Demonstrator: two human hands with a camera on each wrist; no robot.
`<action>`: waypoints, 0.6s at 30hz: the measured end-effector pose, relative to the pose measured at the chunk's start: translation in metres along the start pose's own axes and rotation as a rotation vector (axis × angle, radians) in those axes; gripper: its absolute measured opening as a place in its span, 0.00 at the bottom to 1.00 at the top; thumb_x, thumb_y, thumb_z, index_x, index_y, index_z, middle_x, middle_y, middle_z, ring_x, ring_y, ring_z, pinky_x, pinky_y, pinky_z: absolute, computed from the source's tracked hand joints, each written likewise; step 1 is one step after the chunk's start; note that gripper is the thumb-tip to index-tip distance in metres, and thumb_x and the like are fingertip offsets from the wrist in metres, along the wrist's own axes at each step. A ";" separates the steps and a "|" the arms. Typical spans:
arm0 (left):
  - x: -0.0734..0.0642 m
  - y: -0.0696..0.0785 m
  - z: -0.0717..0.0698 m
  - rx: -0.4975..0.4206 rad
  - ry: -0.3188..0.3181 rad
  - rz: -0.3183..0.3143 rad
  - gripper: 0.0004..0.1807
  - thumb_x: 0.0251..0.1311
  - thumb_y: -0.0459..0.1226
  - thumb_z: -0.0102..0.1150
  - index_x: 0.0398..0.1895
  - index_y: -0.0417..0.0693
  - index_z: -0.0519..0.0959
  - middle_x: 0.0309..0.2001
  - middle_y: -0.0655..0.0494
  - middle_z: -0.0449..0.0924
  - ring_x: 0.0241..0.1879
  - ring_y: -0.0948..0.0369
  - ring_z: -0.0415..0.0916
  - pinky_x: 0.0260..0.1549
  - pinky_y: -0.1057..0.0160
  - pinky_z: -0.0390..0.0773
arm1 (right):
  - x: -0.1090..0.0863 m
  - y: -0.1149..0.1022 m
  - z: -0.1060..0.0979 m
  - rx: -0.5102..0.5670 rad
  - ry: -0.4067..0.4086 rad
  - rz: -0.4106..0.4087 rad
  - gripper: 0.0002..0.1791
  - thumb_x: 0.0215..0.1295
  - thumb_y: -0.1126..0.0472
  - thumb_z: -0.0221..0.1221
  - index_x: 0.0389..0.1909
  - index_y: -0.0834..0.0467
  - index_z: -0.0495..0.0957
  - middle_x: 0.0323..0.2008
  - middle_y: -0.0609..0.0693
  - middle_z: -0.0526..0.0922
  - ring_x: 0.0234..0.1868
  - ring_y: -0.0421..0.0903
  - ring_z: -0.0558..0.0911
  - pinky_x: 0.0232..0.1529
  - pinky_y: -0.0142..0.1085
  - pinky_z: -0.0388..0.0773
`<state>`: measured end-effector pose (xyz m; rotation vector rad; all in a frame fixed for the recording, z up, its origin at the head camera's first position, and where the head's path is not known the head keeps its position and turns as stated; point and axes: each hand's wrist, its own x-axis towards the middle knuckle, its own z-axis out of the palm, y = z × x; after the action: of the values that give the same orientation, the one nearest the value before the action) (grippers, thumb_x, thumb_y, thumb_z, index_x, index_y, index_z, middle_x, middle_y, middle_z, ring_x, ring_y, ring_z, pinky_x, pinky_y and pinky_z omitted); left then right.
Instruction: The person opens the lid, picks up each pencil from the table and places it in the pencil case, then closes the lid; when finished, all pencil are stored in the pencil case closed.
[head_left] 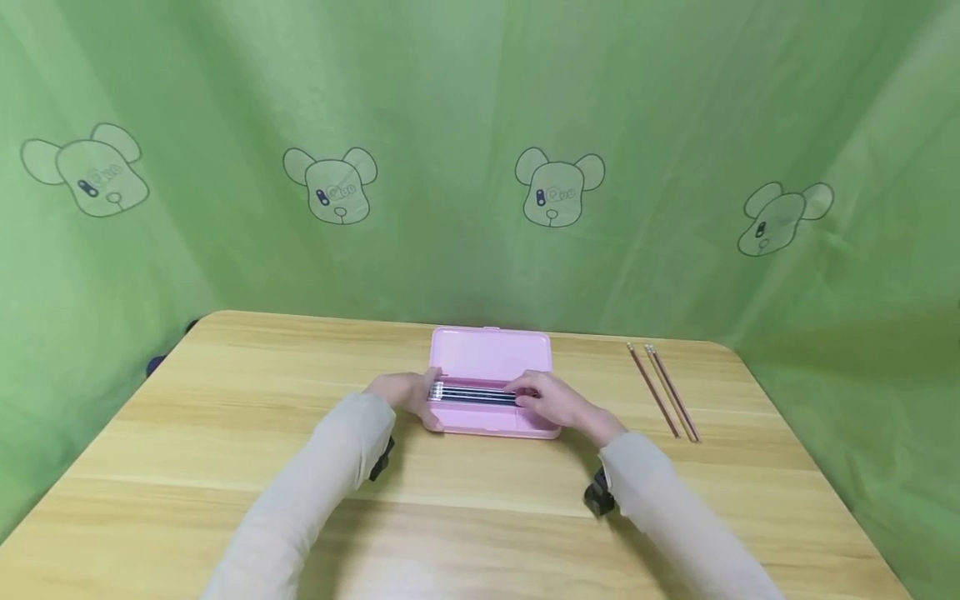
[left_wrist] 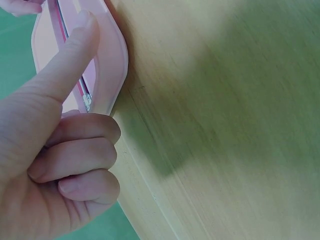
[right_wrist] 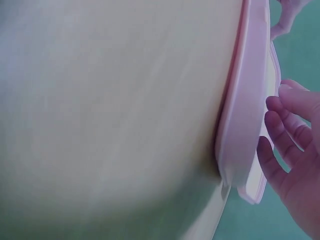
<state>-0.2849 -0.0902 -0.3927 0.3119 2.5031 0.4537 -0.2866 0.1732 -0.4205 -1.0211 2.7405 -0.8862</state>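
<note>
A pink pencil case (head_left: 491, 354) lies with its lid tipped back near the table's far edge. Several dark striped pencils (head_left: 472, 395) lie lengthwise in its tray, silvery ends to the left. My left hand (head_left: 408, 393) grips the case's left end, its thumb along the near side; in the left wrist view the other fingers are curled beside the pencil ends. My right hand (head_left: 551, 398) is over the right part of the tray, fingertips at the pencils' right ends. In the right wrist view those fingers (right_wrist: 285, 132) are loosely bent and spread, with their tips partly behind the case wall.
To the right of the case, several reddish-brown pencils (head_left: 663, 392) lie slantwise on the wooden table (head_left: 480, 517). A green curtain (head_left: 450, 267) printed with bear heads hangs behind the table. Dark wrist devices (head_left: 598, 493) show under both sleeves.
</note>
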 end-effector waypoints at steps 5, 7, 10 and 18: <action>0.000 0.001 0.000 0.003 0.005 0.004 0.61 0.37 0.54 0.70 0.72 0.50 0.42 0.68 0.44 0.55 0.67 0.49 0.53 0.65 0.52 0.55 | -0.012 0.007 -0.012 0.023 0.029 0.041 0.14 0.59 0.69 0.55 0.46 0.67 0.77 0.39 0.58 0.79 0.43 0.52 0.77 0.49 0.46 0.74; 0.000 0.001 0.000 0.007 0.006 0.006 0.61 0.37 0.55 0.70 0.72 0.51 0.42 0.68 0.44 0.55 0.67 0.49 0.53 0.65 0.52 0.55 | -0.017 0.010 -0.018 0.029 0.036 0.052 0.14 0.59 0.69 0.55 0.46 0.68 0.77 0.40 0.58 0.80 0.43 0.52 0.77 0.47 0.45 0.75; 0.000 0.001 -0.001 0.010 0.009 0.007 0.61 0.37 0.55 0.70 0.72 0.51 0.42 0.68 0.45 0.55 0.67 0.49 0.53 0.65 0.52 0.55 | -0.025 0.016 -0.027 0.035 0.048 0.069 0.14 0.59 0.70 0.55 0.47 0.68 0.77 0.37 0.58 0.81 0.39 0.50 0.78 0.43 0.42 0.77; -0.002 0.002 0.000 0.017 0.009 0.003 0.61 0.38 0.55 0.69 0.72 0.50 0.42 0.68 0.44 0.55 0.67 0.49 0.52 0.65 0.52 0.55 | -0.048 0.038 -0.046 0.012 0.095 0.172 0.16 0.58 0.70 0.56 0.48 0.71 0.74 0.31 0.56 0.79 0.34 0.49 0.76 0.39 0.39 0.76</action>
<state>-0.2829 -0.0890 -0.3912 0.3213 2.5163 0.4365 -0.2836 0.2483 -0.4085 -0.7462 2.8436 -0.9440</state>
